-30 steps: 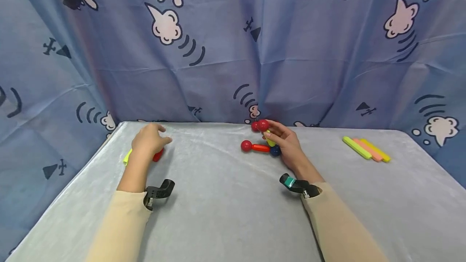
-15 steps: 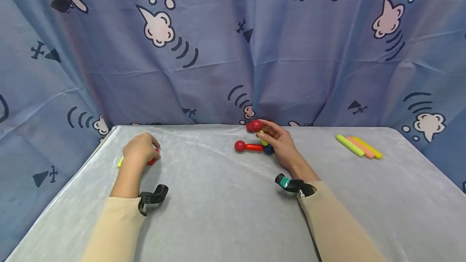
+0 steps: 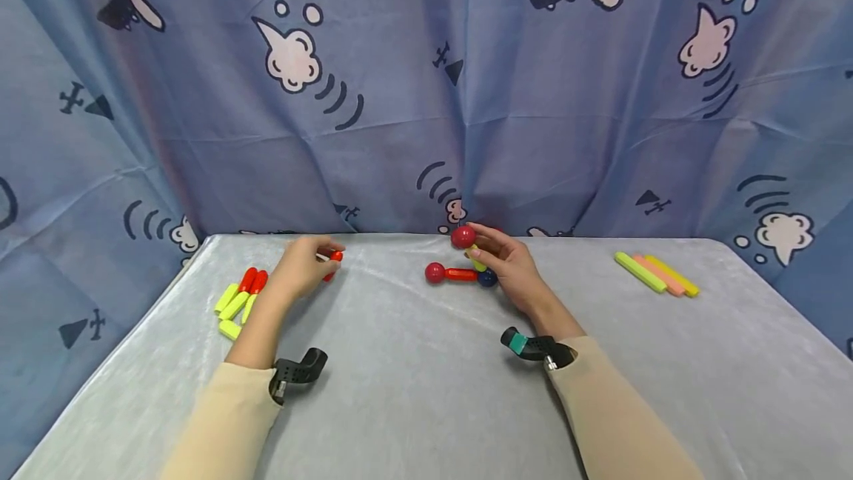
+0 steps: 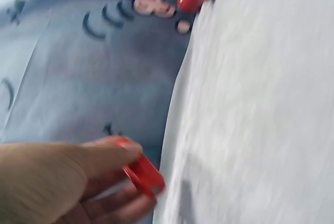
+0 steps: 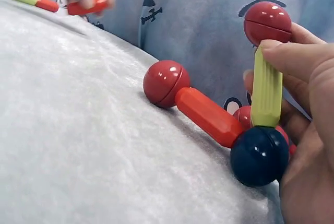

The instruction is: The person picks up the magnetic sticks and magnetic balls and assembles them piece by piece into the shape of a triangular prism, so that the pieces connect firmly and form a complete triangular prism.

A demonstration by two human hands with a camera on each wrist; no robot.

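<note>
My left hand (image 3: pixel 300 269) pinches a short red rod (image 4: pixel 145 174) between thumb and fingers, raised over the far left-centre of the table. At the back centre, my right hand (image 3: pixel 509 272) grips a yellow-green rod (image 5: pixel 267 88) standing slightly tilted. One red ball (image 5: pixel 267 23) caps that rod, and a dark blue ball (image 5: pixel 259 156) is at its foot. From the blue ball a red-orange rod (image 5: pixel 209 115) runs along the table to another red ball (image 5: pixel 167 84). Further red pieces (image 5: pixel 243 114) show partly hidden behind the upright rod and my fingers.
Several short yellow-green and red rods (image 3: pixel 235 306) lie at the left, partly covered by my left forearm. Over on the right, a yellow-green (image 3: pixel 640 272), an orange-pink (image 3: pixel 660 276) and a yellow stick (image 3: pixel 673 276) lie side by side. A patterned blue curtain (image 3: pixel 400 95) hangs behind the table.
My left hand has reached the rods at the left, taken a red one and carried it right, uncovering the others. The right hand keeps its grip; the ball-topped rod has shifted slightly.
</note>
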